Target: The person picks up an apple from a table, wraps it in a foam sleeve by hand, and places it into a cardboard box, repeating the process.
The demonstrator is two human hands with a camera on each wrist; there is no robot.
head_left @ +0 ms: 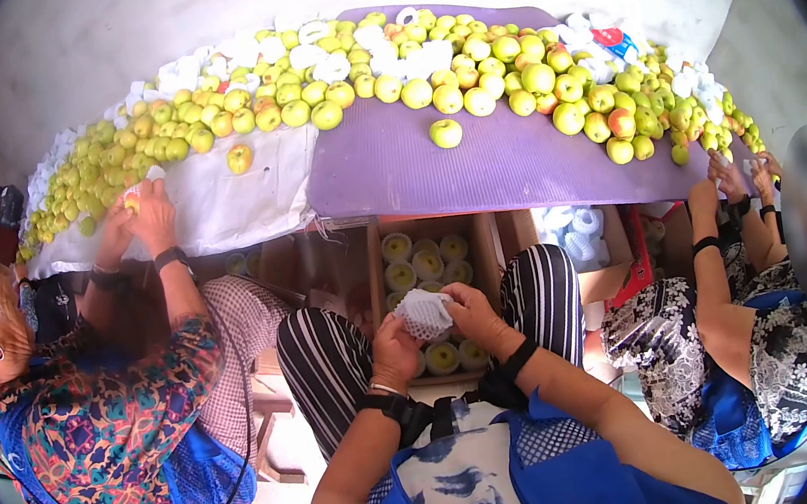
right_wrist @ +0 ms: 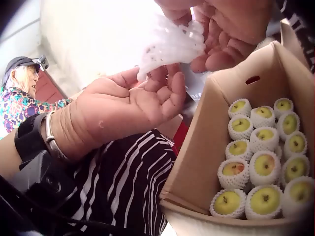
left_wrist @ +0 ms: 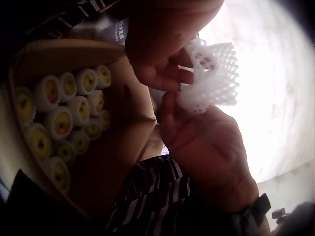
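A white foam fruit net is held in front of the lap, above the open box. My left hand grips its left side with curled fingers. On its other side, the fingers of my right hand pinch the edge. Seen from the left wrist, the net spreads between the two hands, its mesh partly see-through. In the right wrist view it looks flattened, and no apple shows inside it. Below, the cardboard box holds rows of yellow-green apples in white foam nets.
Loose apples heap along the table, on a purple mat and a white sheet. A box of foam nets stands right of my knees. People sit at left and right, their hands at the apples.
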